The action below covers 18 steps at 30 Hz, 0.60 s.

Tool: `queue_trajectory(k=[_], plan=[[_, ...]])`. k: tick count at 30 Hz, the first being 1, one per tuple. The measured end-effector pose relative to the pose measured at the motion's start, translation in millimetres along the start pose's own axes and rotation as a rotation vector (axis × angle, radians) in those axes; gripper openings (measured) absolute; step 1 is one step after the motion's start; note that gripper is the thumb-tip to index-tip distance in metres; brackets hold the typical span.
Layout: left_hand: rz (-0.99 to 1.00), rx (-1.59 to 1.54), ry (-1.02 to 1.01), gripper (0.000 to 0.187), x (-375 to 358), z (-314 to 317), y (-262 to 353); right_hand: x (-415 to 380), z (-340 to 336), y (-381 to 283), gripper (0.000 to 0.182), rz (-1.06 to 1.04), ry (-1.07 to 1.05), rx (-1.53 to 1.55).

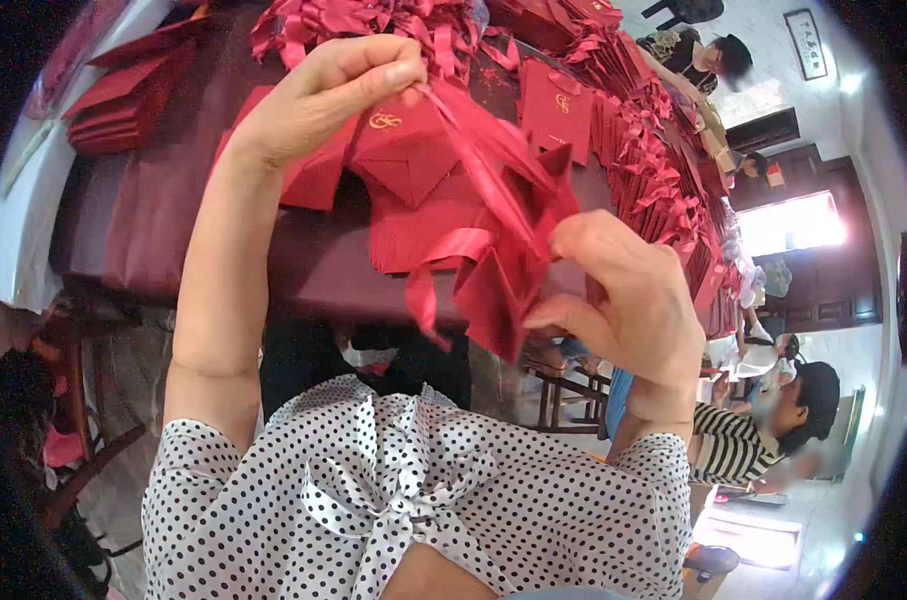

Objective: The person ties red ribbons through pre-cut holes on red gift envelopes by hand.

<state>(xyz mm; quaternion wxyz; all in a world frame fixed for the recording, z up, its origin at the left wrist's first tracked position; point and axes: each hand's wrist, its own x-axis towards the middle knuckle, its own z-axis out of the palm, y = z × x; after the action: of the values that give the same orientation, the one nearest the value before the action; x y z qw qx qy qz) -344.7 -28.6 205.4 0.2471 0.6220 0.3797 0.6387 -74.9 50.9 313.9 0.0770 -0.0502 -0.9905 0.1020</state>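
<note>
My left hand [348, 88] is raised above the table, its fingertips pinched on a red satin ribbon [473, 160]. The ribbon runs taut down to the right, into a small red paper gift bag [508, 285]. My right hand [633, 290] grips that bag at its right side, thumb below and fingers above. The bag is tilted in the air near the table's front edge, partly blurred. A loose ribbon end curls down on its left. Beneath my hands lies a stack of flat red bags [413, 225] with a gold emblem.
A dark red cloth covers the table [313, 265]. Ribboned bags [663, 190] stand in dense rows on the right, with a heap of ribbons [373, 25] behind. More red bags [138, 95] sit far left. Other people, including one in a striped shirt [733, 440], are at the right.
</note>
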Motion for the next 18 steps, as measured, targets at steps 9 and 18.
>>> queue_trajectory(k=[9,18], plan=[[-0.109,-0.067,0.449,0.025,12.5,0.4,-31.2,43.7,-9.8,130.4,0.033,0.190,0.405,0.003],[-0.221,1.165,0.283,0.025,0.0,-10.6,-61.5,102.9,63.1,211.4,0.038,0.141,0.486,-0.185]])
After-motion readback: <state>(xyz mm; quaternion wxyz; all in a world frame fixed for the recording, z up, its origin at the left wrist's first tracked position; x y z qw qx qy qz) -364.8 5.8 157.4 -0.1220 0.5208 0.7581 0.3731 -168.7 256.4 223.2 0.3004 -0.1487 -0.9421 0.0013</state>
